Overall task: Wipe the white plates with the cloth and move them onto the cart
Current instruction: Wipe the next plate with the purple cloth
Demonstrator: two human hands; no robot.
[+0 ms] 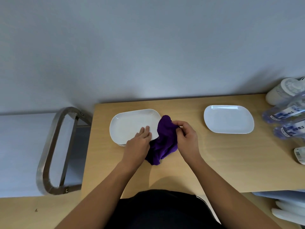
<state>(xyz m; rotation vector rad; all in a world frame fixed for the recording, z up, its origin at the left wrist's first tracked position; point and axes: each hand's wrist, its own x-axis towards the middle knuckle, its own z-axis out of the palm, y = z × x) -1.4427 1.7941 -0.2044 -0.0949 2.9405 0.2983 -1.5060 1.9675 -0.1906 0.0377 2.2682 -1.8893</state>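
A stack of white plates [130, 124] sits at the left end of the wooden table [214, 162]. My left hand [138, 142] rests on the near right rim of the top plate, fingers straight. A purple cloth [165, 142] lies bunched between my hands, partly against the plate's edge. My right hand [186, 138] pinches the cloth's upper right part with curled fingers. Another single white plate [228, 119] lies farther right on the table. The metal cart [56, 151] with its grey handle frame stands left of the table.
Water bottles in plastic wrap [287, 119] and a white container [280, 91] crowd the table's right end. A small white packet [300, 155] lies near the right edge. A grey wall runs behind the table.
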